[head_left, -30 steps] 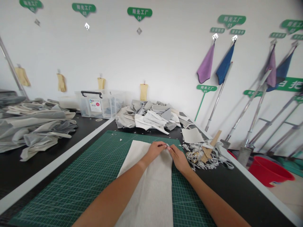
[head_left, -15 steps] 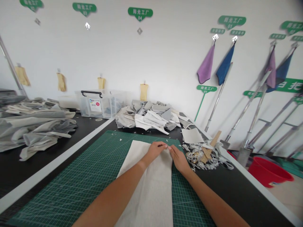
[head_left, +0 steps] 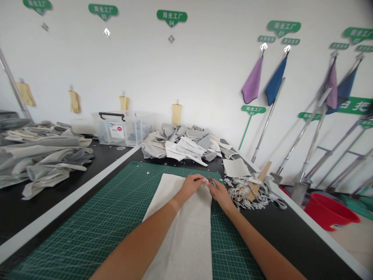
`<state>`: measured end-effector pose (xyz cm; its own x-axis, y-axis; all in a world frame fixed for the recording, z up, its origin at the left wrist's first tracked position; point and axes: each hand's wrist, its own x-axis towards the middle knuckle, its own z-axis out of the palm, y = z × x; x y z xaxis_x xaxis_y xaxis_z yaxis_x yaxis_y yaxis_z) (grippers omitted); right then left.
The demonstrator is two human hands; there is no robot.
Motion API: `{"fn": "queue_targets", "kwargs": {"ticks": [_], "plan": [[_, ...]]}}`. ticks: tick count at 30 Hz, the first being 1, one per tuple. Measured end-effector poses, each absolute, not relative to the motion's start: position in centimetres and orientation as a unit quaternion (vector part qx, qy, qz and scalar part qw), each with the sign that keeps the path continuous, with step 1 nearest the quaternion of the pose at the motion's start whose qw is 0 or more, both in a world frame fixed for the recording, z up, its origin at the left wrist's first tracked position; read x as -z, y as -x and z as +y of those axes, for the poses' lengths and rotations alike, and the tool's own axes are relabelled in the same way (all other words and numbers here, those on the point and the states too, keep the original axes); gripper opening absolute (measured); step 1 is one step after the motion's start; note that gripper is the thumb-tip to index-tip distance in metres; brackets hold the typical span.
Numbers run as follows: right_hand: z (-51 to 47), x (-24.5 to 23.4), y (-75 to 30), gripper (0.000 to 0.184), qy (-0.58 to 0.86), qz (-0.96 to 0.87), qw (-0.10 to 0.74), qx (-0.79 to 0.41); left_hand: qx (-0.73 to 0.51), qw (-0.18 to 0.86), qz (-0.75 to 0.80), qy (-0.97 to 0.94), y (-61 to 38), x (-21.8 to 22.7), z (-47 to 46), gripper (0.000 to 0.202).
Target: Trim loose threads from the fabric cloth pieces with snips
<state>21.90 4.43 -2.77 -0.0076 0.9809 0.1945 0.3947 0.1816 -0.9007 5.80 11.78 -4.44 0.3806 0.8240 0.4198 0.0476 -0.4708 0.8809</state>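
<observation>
A long off-white cloth piece [head_left: 186, 233] lies flat on a green cutting mat [head_left: 96, 210]. Near its far right corner, my left hand [head_left: 192, 186] pinches the cloth's edge between closed fingers. Just to the right, my right hand [head_left: 220, 193] is closed around a small pair of thread snips [head_left: 212, 181], with a dark tip and a bluish side showing between the fingers. The fingertips of both hands almost meet at the cloth's corner. Most of the snips is hidden by my right hand.
Heaped grey and white cloth [head_left: 186, 142] sits behind the mat, with another pile [head_left: 49, 155] at left. A clear plastic box [head_left: 116, 130] stands between them. Cut scraps [head_left: 244, 196] and a wooden strip [head_left: 264, 173] lie right. A red bucket [head_left: 330, 212] stands beyond the table edge.
The thread snips now show between my right hand's fingers at the cloth's corner. My left hand keeps its pinch in the same place, and the cloth has barely shifted.
</observation>
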Motion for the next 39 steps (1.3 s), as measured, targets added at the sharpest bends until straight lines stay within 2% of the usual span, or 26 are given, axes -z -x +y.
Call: {"fn": "queue_targets", "kwargs": {"ticks": [5,9,17,22,29,33,39], "plan": [[4.7,3.2,-22.4,0.042,0.53,-0.564,0.457,-0.438,-0.494,0.394,0.311,-0.71,-5.8,4.2,11.8,0.026],[3.8,2.2,-22.6,0.047,0.478,-0.529,0.444,-0.542,-0.537,0.349,0.374,-0.671,-5.5,2.5,11.6,0.026],[2.6,1.5,-22.9,0.062,0.34,-0.485,0.341,-0.73,-0.627,0.258,0.348,-0.647,-3.4,-4.6,11.5,0.021],[1.8,1.3,-23.0,0.059,0.255,-0.504,0.246,-0.788,-0.666,0.184,0.344,-0.636,-0.9,-10.3,10.4,0.02],[0.0,0.1,-21.5,0.035,0.24,-0.604,0.084,-0.755,-0.704,-0.028,0.341,-0.622,4.2,-17.2,6.0,0.024],[-0.1,-1.0,-21.2,0.039,0.284,-0.614,0.103,-0.729,-0.726,-0.098,0.344,-0.587,6.9,-19.8,3.3,0.02],[0.3,-3.0,-23.0,0.042,0.358,-0.649,0.185,-0.645,-0.782,-0.115,0.329,-0.518,10.6,-21.6,1.2,0.016]]}}
